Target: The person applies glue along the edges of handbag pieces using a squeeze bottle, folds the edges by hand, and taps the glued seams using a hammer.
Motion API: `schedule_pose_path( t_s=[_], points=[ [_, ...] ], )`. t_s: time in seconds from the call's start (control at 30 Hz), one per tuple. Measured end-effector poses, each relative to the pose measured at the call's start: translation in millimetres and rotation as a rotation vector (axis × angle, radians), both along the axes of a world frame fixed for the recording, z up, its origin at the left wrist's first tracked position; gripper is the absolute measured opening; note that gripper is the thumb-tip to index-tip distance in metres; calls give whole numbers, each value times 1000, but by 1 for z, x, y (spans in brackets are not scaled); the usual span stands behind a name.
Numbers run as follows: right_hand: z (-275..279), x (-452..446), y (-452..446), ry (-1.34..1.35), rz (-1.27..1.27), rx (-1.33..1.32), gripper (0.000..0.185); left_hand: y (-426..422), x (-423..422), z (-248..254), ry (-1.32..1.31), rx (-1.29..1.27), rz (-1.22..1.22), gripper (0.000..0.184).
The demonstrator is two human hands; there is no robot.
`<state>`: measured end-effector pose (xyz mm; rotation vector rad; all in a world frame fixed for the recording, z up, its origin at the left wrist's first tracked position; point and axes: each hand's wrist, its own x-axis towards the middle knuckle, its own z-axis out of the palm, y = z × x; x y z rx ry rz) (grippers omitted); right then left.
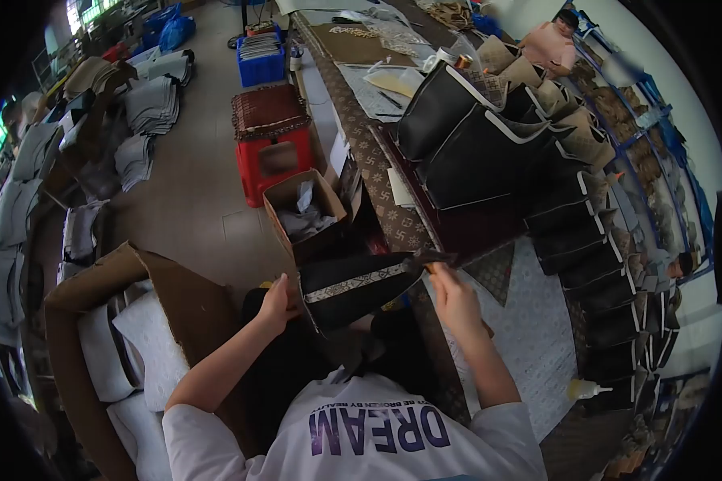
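Note:
A black bag piece (349, 305) with a pale patterned strip (361, 283) along it lies across my lap. My left hand (277, 301) grips its left edge, thumb up. At the other end, my right hand (455, 301) is closed around a hammer (435, 257); the dark head touches or overlaps the piece's narrow end, and a bit of wooden handle shows below the hand. Whether the head presses on the piece I cannot tell.
Black bags (489, 152) stand on the workbench (393, 212) to the right, with more in a row beyond. A carton (176, 297) of pale pieces is at my left. Ahead are a small cardboard box (329, 192) and a red stool (249, 160). Another person (549, 48) sits at back right.

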<state>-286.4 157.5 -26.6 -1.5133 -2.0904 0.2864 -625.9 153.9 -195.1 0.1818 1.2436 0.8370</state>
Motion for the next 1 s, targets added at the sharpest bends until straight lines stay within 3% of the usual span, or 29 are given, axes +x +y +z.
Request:
schedule_pose_path(
  t_s=[0.03,0.1,0.13,0.17,0.23,0.3,0.37,0.4,0.47,0.57,0.67,0.7,0.77,0.83,0.87,0.9,0.93,0.97,1.0],
  points=[
    [4,10,6,-49,-66,12,29,10,3,-10,-56,-233,-66,58],
    [9,23,16,-38,-131,-11,28,19,14,-49,-477,-135,-272,59],
    [12,30,17,-33,-170,-22,28,19,21,-54,-558,-58,-365,60],
    [19,27,13,75,-174,6,26,19,29,-60,-636,26,-454,61],
    [14,19,7,323,-209,127,25,10,45,-61,-535,262,-575,63],
    [-2,15,1,446,-240,204,25,-1,43,-67,-561,270,-547,64],
    [-15,18,5,83,-211,-30,27,-3,29,-65,-657,48,-395,63],
    [-13,19,10,148,-222,-72,28,0,23,-53,-680,-60,-319,62],
    [17,20,12,115,-257,-107,28,8,26,-67,-626,69,-397,61],
    [-6,10,10,384,-344,272,25,20,32,-38,-736,54,-335,57],
    [-22,12,5,248,-190,90,23,33,24,-9,-724,-13,-382,56],
    [-15,14,3,183,-149,-12,24,52,10,-61,-752,-12,-388,52],
    [0,23,9,256,-188,-51,22,84,-19,-75,-503,8,-313,53],
    [-12,52,25,-18,-356,-111,25,86,-25,14,31,1,-117,58],
    [-14,54,29,92,-381,53,26,104,-43,-2,154,133,-19,62],
    [-12,57,34,205,-402,207,28,100,-47,19,285,300,34,61],
    [-6,62,38,177,-446,137,32,90,-49,54,424,453,81,60],
    [-12,71,47,85,-437,181,32,84,-49,83,338,638,134,58],
    [-23,84,57,-3,-434,227,32,70,-45,101,419,853,104,59]
  ],
)
